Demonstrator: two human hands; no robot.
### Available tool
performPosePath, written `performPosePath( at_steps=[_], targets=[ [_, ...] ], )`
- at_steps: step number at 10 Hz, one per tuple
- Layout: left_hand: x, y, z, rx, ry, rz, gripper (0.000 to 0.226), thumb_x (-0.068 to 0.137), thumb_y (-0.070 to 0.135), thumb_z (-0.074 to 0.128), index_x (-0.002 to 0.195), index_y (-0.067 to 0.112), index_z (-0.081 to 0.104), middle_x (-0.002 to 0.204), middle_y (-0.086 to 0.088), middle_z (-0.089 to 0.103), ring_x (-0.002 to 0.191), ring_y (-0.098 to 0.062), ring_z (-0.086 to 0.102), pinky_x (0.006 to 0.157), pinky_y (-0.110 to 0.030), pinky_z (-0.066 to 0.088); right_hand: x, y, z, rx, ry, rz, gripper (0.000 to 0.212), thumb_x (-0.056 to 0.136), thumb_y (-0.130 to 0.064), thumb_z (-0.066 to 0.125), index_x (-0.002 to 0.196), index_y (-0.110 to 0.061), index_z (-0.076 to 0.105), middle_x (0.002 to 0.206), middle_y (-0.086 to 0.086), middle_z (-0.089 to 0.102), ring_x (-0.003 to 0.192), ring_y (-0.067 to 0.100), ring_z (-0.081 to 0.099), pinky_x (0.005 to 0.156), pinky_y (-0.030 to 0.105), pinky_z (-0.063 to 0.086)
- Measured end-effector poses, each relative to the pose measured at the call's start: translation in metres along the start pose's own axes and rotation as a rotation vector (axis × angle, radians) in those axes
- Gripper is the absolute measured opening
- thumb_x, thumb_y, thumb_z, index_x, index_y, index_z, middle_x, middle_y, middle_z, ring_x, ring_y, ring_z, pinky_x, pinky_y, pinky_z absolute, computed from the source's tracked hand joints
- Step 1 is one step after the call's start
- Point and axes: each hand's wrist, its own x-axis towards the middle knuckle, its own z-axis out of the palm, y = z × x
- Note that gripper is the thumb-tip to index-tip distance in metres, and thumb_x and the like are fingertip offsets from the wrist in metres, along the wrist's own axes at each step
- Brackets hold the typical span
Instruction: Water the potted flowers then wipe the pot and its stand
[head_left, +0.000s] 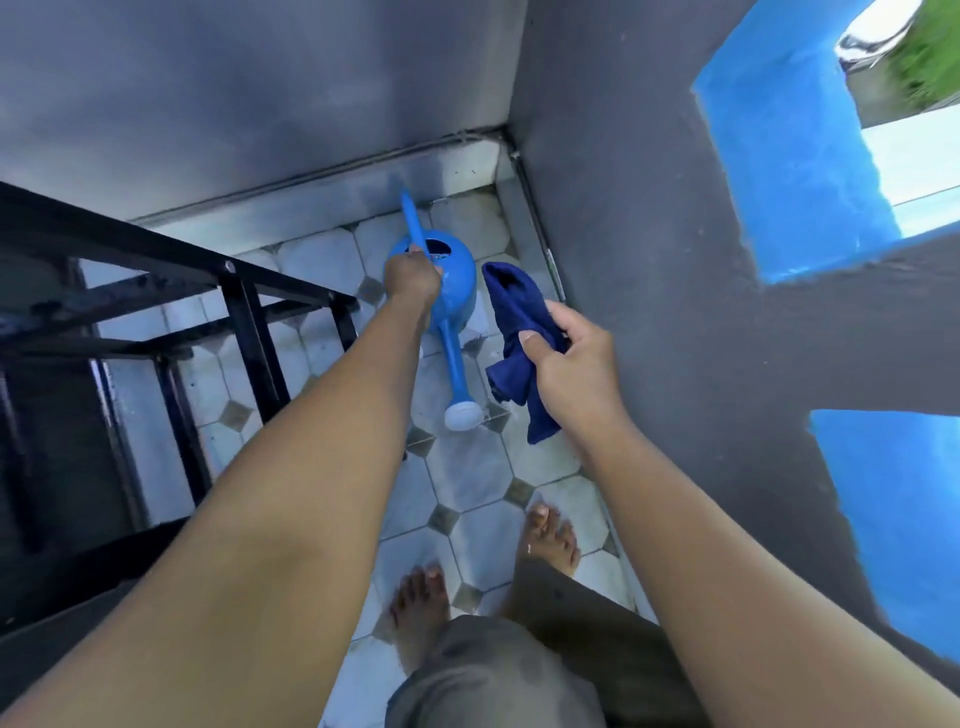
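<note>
A blue plastic watering can (454, 291) sits low over the tiled floor near the corner, its long spout with a pale rose head (462, 415) pointing toward me. My left hand (413, 275) is closed around the can's handle at its top. My right hand (566, 358) grips a dark blue cloth (514, 322) that hangs crumpled to the right of the can. No pot or flowers are in view.
A black metal stand (244, 306) with bars fills the left side. Grey walls meet in a corner behind the can, and a wall with blue-edged openings (795, 171) runs along the right. My bare feet (421, 608) stand on the octagon-tiled floor (467, 483).
</note>
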Motion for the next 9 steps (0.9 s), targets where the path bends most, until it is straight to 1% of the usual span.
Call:
performPosePath(
  at_steps=[1, 2, 3, 4, 5, 6, 7, 8, 9],
  targets=[
    [-0.006, 0.008, -0.021, -0.083, 0.060, -0.052, 0.051, 0.101, 0.048, 0.038, 0.122, 0.007, 0.058, 0.103, -0.007, 0.061, 0.083, -0.022, 0.062, 0.071, -0.031, 0.048, 0.039, -0.004, 0.022, -0.058, 0.017, -0.028, 0.026, 0.094, -0.004, 0.059, 0.111, -0.016, 0.073, 0.111, 0.011, 0.074, 0.103, 0.029, 0.070, 0.093, 0.043, 0.058],
    [-0.013, 0.027, -0.042, -0.233, -0.132, -0.073, 0.084, 0.085, 0.078, 0.036, 0.126, 0.008, 0.059, 0.105, -0.006, 0.065, 0.073, -0.017, 0.060, 0.065, -0.029, 0.047, 0.077, -0.016, 0.047, -0.186, 0.035, -0.119, 0.032, 0.093, 0.000, 0.058, 0.115, -0.017, 0.075, 0.111, 0.013, 0.072, 0.101, 0.030, 0.069, 0.093, 0.041, 0.056],
    [-0.013, 0.036, -0.054, -0.185, -0.213, -0.005, 0.071, 0.074, 0.075, 0.058, 0.110, 0.014, 0.069, 0.094, 0.000, 0.071, 0.071, -0.013, 0.060, 0.054, -0.026, 0.042, 0.100, -0.030, 0.070, -0.392, -0.040, -0.315, 0.041, 0.090, 0.004, 0.060, 0.123, -0.017, 0.074, 0.121, 0.010, 0.066, 0.112, 0.028, 0.062, 0.100, 0.037, 0.049],
    [0.000, 0.019, -0.058, -0.247, -0.072, 0.076, 0.008, 0.090, 0.026, 0.065, 0.088, 0.018, 0.063, 0.081, -0.002, 0.067, 0.062, -0.011, 0.061, 0.051, -0.024, 0.046, 0.111, -0.035, 0.081, -0.650, -0.181, -0.430, 0.054, 0.090, -0.003, 0.066, 0.140, -0.024, 0.061, 0.138, 0.005, 0.060, 0.130, 0.028, 0.050, 0.108, 0.043, 0.040],
    [0.020, -0.011, -0.059, -0.128, 0.024, 0.021, 0.018, 0.090, 0.004, 0.056, 0.076, 0.016, 0.054, 0.084, -0.008, 0.060, 0.071, -0.022, 0.055, 0.060, -0.029, 0.047, 0.116, -0.024, 0.083, -0.787, -0.312, -0.315, 0.078, 0.088, -0.006, 0.069, 0.155, -0.027, 0.037, 0.150, 0.004, 0.052, 0.136, 0.028, 0.047, 0.111, 0.045, 0.040],
    [0.015, -0.031, -0.055, 0.205, 0.082, 0.062, 0.018, 0.086, -0.004, 0.047, 0.079, 0.010, 0.055, 0.088, -0.010, 0.062, 0.083, -0.021, 0.050, 0.071, -0.028, 0.043, 0.113, -0.006, 0.082, -0.779, -0.484, -0.206, 0.079, 0.090, 0.002, 0.060, 0.159, -0.022, 0.030, 0.157, 0.010, 0.044, 0.136, 0.031, 0.049, 0.110, 0.032, 0.043],
    [-0.011, -0.033, -0.049, 0.380, 0.084, 0.241, 0.054, 0.087, -0.002, 0.047, 0.139, 0.013, 0.047, 0.127, -0.008, 0.055, 0.105, -0.023, 0.055, 0.092, -0.036, 0.050, 0.106, -0.001, 0.077, -0.724, -0.530, -0.164, 0.078, 0.090, 0.007, 0.053, 0.160, -0.020, 0.029, 0.160, 0.011, 0.039, 0.139, 0.031, 0.046, 0.114, 0.034, 0.041],
    [-0.033, -0.022, -0.050, 0.480, -0.081, 0.403, 0.063, 0.090, -0.002, 0.041, 0.151, 0.016, 0.038, 0.143, -0.011, 0.051, 0.123, -0.028, 0.054, 0.100, -0.031, 0.045, 0.099, -0.013, 0.071, -0.633, -0.513, -0.139, 0.075, 0.092, 0.007, 0.049, 0.160, -0.019, 0.028, 0.157, 0.015, 0.041, 0.137, 0.031, 0.048, 0.113, 0.035, 0.042],
    [-0.057, -0.015, -0.053, 0.585, -0.106, 0.380, 0.060, 0.094, 0.002, 0.042, 0.153, 0.014, 0.035, 0.149, -0.013, 0.048, 0.128, -0.029, 0.051, 0.096, -0.028, 0.041, 0.082, -0.031, 0.057, -0.553, -0.427, -0.097, 0.066, 0.100, 0.000, 0.045, 0.160, -0.018, 0.026, 0.155, 0.014, 0.043, 0.135, 0.030, 0.049, 0.107, 0.025, 0.040]
  ],
)
